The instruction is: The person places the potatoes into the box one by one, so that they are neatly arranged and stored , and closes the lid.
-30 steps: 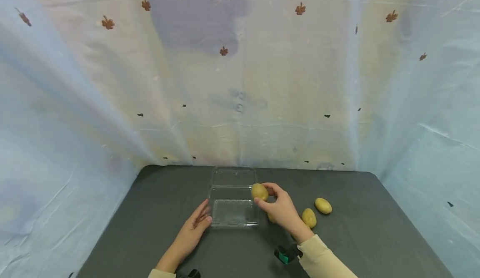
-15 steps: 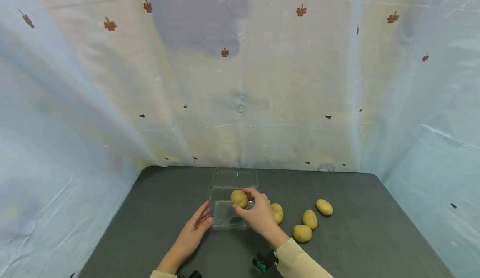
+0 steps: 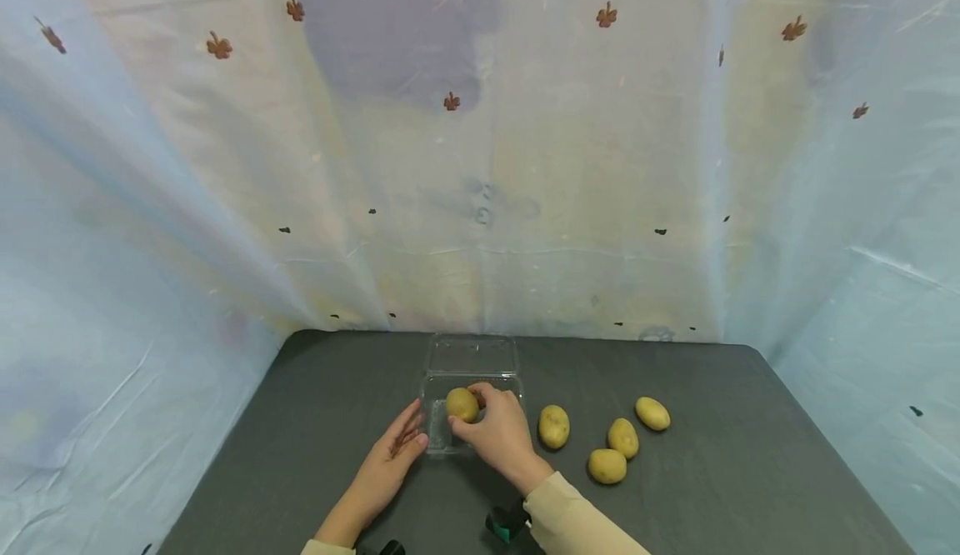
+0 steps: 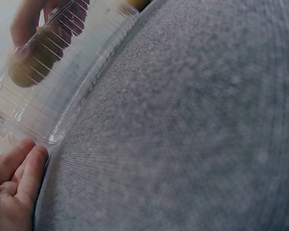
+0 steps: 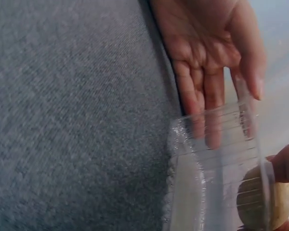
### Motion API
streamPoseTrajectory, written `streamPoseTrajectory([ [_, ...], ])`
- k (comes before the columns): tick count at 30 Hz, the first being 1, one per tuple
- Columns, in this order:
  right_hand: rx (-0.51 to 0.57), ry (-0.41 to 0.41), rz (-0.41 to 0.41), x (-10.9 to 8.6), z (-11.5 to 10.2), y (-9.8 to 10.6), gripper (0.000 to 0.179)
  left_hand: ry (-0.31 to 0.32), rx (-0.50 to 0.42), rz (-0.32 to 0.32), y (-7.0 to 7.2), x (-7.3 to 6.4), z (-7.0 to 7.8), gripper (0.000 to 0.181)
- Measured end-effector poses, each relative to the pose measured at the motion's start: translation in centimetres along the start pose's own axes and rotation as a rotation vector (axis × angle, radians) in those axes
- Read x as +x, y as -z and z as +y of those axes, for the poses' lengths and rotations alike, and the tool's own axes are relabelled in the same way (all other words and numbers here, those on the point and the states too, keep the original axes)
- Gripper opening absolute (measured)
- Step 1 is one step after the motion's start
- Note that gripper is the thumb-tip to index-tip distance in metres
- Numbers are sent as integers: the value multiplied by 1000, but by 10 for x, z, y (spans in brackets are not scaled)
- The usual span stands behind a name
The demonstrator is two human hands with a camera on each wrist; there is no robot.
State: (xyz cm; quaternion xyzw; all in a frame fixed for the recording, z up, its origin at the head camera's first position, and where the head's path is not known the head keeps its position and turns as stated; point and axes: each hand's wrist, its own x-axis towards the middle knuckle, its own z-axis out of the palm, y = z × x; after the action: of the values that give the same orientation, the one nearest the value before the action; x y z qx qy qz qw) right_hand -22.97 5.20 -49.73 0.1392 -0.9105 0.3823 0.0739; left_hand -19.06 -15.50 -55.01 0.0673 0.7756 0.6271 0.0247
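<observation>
A clear plastic clamshell box lies with its lid folded back on the dark table. My right hand pinches a potato between thumb and fingers, over the box's left half. Through the clear wall in the left wrist view, that potato appears partly inside the box. My left hand rests against the box's left side, its fingers nearly straight, as the right wrist view also shows. To the right of the box, a lone potato lies on the table.
Farther right lie three more potatoes: one at the front, one touching or close behind it, and one farther back. A patterned curtain hangs behind the grey table and along both sides.
My right hand has carried the potato leftward from the box's right edge and lowered it into the box area. The left hand has stayed at the box's left side.
</observation>
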Motion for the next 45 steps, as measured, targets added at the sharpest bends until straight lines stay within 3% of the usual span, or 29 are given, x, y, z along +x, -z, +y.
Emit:
streamPoseTrajectory([
  [11, -204, -44, 2, 2, -3, -9, 53, -2, -1, -4, 0, 1, 1, 57],
  [21, -266, -86, -33, 5, -6, -11, 49, -17, -24, -9, 1, 2, -1, 58],
  [36, -191, -92, -230, 2, -18, 13, 50, -23, -30, 6, 1, 0, 0, 57],
  [41, -214, -96, -200, 3, -16, 11, 48, -22, -30, 4, 1, 0, 0, 57],
  [45, -173, -115, -164, 6, -12, 2, 47, -4, -36, -10, 0, -1, 1, 58],
])
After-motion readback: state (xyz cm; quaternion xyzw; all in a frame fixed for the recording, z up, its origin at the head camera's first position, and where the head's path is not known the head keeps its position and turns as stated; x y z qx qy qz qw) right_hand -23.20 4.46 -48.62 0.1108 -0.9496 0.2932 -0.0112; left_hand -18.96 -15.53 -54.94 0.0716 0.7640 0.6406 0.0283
